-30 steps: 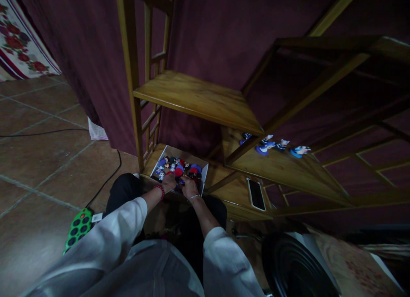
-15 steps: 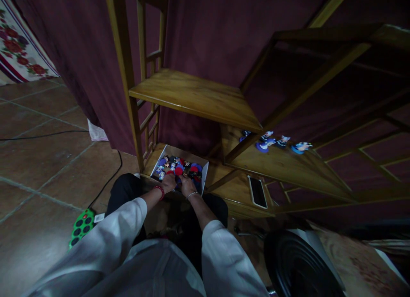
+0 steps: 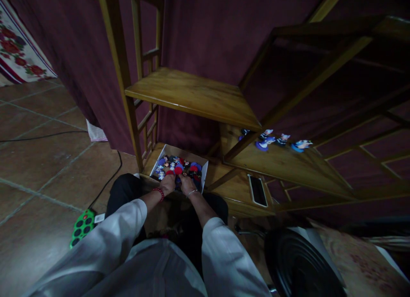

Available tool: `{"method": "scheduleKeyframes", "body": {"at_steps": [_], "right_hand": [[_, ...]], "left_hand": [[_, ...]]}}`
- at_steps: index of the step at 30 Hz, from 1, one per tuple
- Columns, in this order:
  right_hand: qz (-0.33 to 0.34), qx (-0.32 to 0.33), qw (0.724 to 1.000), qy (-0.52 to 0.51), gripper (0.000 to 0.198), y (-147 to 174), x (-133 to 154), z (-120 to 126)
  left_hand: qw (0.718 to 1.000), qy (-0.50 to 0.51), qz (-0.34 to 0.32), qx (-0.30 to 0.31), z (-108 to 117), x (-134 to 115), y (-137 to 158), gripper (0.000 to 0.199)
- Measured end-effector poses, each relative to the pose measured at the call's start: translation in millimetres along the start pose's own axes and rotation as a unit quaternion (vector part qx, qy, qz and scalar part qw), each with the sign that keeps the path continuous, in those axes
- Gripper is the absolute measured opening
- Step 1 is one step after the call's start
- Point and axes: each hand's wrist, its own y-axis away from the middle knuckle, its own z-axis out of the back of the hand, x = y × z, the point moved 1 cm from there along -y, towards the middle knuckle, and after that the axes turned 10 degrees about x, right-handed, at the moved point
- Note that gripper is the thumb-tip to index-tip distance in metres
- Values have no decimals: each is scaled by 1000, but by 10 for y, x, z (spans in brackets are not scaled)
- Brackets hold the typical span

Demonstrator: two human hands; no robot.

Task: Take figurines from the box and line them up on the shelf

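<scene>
At the lower left of the frame, a green power strip [image 3: 81,228] lay on the tiled floor [image 3: 48,160]. Left of centre, a shallow white box [image 3: 205,172] of small figurines [image 3: 166,164] sat on the bottom shelf [image 3: 237,191]. The left hand [image 3: 167,184] reached over its near side, with the right hand [image 3: 187,185] just beside; whether either grasped a figurine, I could not tell. Right of centre, shelf figurines [image 3: 265,144] stood above a white-edged smartphone [image 3: 257,190], and a round black stool [image 3: 301,263] filled the lower right
</scene>
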Motion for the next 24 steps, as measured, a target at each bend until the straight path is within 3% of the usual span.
{"method": "scheduleKeyframes", "body": {"at_steps": [7, 24], "right_hand": [[9, 4, 1000, 8, 33, -39, -34, -10], [35, 14, 999, 1, 29, -52, -50, 4]], "left_hand": [[999, -31, -5, -26, 10, -4, 40, 29], [998, -66, -5, -24, 4, -3, 14, 27]]}}
